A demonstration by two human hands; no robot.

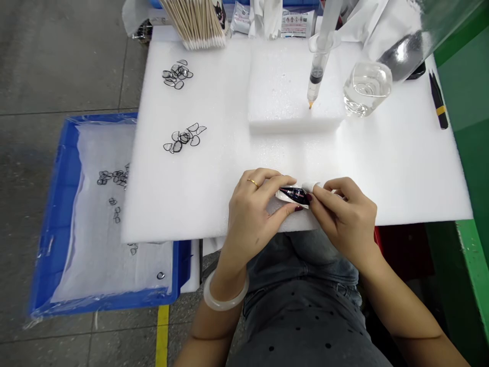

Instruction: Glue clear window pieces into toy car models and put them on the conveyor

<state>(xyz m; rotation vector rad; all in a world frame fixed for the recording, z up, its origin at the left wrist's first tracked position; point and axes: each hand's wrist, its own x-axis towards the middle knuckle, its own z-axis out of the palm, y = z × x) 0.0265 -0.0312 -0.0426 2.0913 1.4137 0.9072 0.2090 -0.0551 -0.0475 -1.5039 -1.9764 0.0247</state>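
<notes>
Between both hands, close to the near edge of the white foam board (225, 199), is a small dark, glossy, pointed oval part (295, 194) with a white rim or backing. My left hand (256, 204), with a ring on one finger, grips its left end between thumb and fingers. The fingers of my right hand (341, 206) are pinched at its right end, on a piece of white cloth or tissue (310, 186) that touches the part. Beyond the hands, a syringe (317, 76) with an amber tip leans over a raised foam block (296, 86).
Two groups of thin black-rimmed pieces (185, 136) lie at the board's left. Cotton swabs (196, 25) stand at the back. A clear cup of liquid (367, 89) and black tweezers (437, 99) are at the right. Below left, a blue tray (57, 219) holds more rimmed pieces.
</notes>
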